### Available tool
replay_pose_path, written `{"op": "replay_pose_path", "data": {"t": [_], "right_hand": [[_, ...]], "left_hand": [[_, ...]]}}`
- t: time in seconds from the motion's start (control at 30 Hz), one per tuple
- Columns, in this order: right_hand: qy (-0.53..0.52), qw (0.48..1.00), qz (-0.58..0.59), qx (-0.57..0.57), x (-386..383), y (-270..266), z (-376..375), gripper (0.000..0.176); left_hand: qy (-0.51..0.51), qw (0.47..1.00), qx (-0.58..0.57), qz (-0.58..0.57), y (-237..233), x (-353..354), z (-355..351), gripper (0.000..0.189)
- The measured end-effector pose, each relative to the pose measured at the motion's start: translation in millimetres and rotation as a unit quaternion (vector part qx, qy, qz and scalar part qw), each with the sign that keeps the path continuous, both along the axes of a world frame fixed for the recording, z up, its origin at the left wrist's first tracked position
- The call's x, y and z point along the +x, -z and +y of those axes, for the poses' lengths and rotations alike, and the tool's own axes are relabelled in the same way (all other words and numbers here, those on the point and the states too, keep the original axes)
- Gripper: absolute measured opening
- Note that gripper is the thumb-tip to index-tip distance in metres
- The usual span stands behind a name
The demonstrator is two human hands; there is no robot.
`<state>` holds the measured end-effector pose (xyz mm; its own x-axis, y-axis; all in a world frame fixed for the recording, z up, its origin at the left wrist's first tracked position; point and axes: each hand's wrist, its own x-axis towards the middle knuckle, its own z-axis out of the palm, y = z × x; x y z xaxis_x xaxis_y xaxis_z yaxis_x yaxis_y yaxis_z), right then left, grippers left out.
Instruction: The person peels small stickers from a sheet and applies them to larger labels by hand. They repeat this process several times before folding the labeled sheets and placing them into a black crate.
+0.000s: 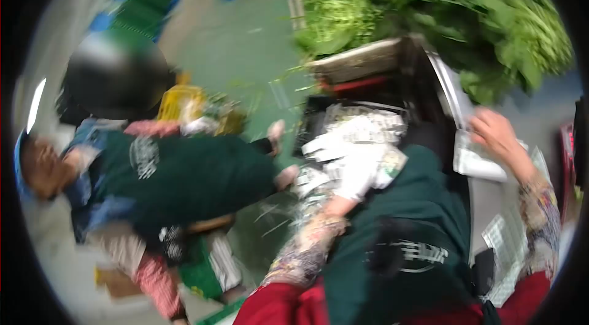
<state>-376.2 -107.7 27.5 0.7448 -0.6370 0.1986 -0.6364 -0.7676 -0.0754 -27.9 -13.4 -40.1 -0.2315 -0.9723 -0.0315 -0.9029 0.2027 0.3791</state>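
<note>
My left hand (358,173), which looks white-gloved, reaches down into a dark crate of white printed slips or packets (365,125). Its fingers blur into the white pieces, so I cannot tell whether it grips any. On the right, my bare right hand (496,135) rests at the grey work surface with its fingers slightly bent and apart, holding nothing that I can see. Beside and partly under it lies a white pad or packet (481,159). Leafy green vegetables (491,30) are heaped just beyond this hand.
Another person in a dark green apron (184,171) stands at the left, hands near the crate. A pale-edged box (362,58) sits behind the slips. Beyond are a yellow basket (179,104) and green crates (144,9). Scraps litter the green floor (245,49).
</note>
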Motion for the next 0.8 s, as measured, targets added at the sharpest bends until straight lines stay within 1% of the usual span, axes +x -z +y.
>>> {"op": "replay_pose_path", "data": {"t": [0.03,0.07,0.13,0.17,0.2,0.23,0.3,0.37,0.4,0.43,0.47,0.5,0.57,0.6,0.7,0.73,0.8], "right_hand": [[0.022,0.999,0.027,0.025,-6,18,-2,0.029],[0.009,1.0,0.013,0.005,-9,26,-3,0.024],[-0.024,0.999,-0.028,-0.027,-13,41,-5,0.019],[-0.03,0.998,-0.034,-0.037,-17,54,-3,0.018],[-0.027,0.998,-0.03,-0.038,-29,63,-23,0.017],[-0.021,0.999,-0.034,-0.031,-27,65,-25,0.016],[-0.015,0.999,-0.038,-0.005,-28,55,-23,0.014],[-0.021,0.999,-0.046,0.015,-26,45,-22,0.012],[-0.021,0.998,-0.052,0.014,-26,44,-21,0.012],[-0.016,0.998,-0.062,0.008,-25,42,-22,0.011],[-0.015,0.998,-0.063,0.002,-26,42,-22,0.011],[-0.016,0.998,-0.064,-0.004,-28,43,-18,0.01],[-0.019,0.998,-0.067,-0.006,-28,42,-19,0.01],[-0.018,0.997,-0.07,-0.001,-27,41,-15,0.01],[-0.008,0.997,-0.078,0.008,-32,50,-12,0.011],[-0.005,0.997,-0.075,0.013,-36,53,-10,0.011],[-0.006,0.996,-0.088,0.0,-43,57,-9,0.012]], "left_hand": [[-0.14,0.935,0.212,0.247,-37,-8,-9,0.024],[-0.061,0.987,-0.058,0.14,3,-10,-3,0.025],[-0.149,0.967,0.123,0.169,-47,-17,-17,0.021],[-0.038,0.985,-0.127,0.111,-1,-19,-13,0.023],[-0.132,0.973,-0.061,0.179,-4,-38,-39,0.024],[-0.135,0.966,-0.042,0.215,-8,-46,-46,0.029],[-0.085,0.98,-0.085,0.16,-9,-73,-52,0.04],[-0.004,0.979,-0.01,0.205,-5,-95,-64,0.051],[0.045,0.985,0.009,0.167,-33,-97,-68,0.053],[0.066,0.971,0.003,0.231,-24,-112,-73,0.052],[0.086,0.965,0.009,0.249,-15,-122,-76,0.048],[0.104,0.958,0.017,0.267,-18,-130,-80,0.043],[0.105,0.914,0.049,0.389,-10,-145,-85,0.033],[0.093,0.898,0.032,0.428,-14,-151,-83,0.02],[0.079,0.913,0.065,0.394,-10,-159,-86,0.012],[0.056,0.906,0.071,0.414,-11,-163,-84,0.012],[0.059,0.914,0.021,0.4,-4,-167,-85,0.014]]}}
